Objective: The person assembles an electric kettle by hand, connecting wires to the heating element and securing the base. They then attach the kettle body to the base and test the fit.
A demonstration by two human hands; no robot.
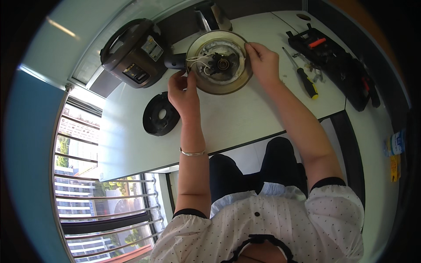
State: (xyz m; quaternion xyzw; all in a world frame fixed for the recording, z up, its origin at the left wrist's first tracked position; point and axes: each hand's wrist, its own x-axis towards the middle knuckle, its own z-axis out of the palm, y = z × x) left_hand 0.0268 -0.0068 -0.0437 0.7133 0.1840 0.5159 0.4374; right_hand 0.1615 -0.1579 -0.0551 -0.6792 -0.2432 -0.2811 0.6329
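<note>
A round metal electric kettle point(206, 87) is turned with its underside up, showing pale wires point(199, 60) and a dark round connector point(222, 64) in the middle. Its dark handle point(175, 61) points left. My right hand point(265, 63) grips the right rim, thumb and fingers closed on it. At the lower left rim, near the wires and the handle, my left hand point(183, 92) has its fingers bent against the kettle; their exact hold is partly hidden. A black round base cover point(151, 118) with a hole lies on the table, left of my left forearm.
A dark rice cooker point(136, 57) stands at the back left, and another kettle point(212, 16) at the back. On the right lie a screwdriver point(307, 83) with a yellow-and-black handle, small loose parts point(316, 72) and a black tool case point(335, 65). A barred window point(105, 197) is at the left.
</note>
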